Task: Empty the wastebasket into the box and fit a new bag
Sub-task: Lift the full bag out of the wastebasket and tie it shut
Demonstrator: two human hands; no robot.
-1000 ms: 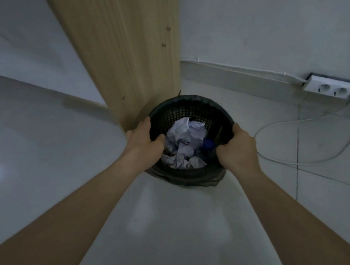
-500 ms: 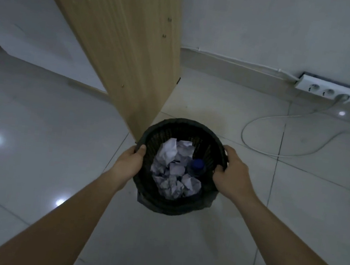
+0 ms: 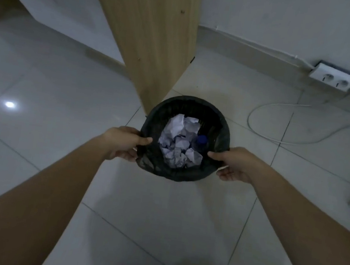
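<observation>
1. Above the tiled floor [image 3: 159, 208], beside a wooden panel [image 3: 152, 29]: wastebasket [image 3: 221, 125], black, bag-lined, held at its rim.
2. Left hand [image 3: 123, 145] and right hand [image 3: 234, 164]: thumbs over the rim, fingers curled beneath, clamped on opposite sides.
3. Contents: crumpled paper [image 3: 179, 142]; bottle with blue cap [image 3: 202, 140].
4. Handling advice: keep it level and both grips even until over the box, which was not in view.

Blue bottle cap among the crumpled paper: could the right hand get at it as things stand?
Probably not yet: the right hand grips the black mesh wastebasket rim. Released, nothing covers the blue bottle cap.
</observation>
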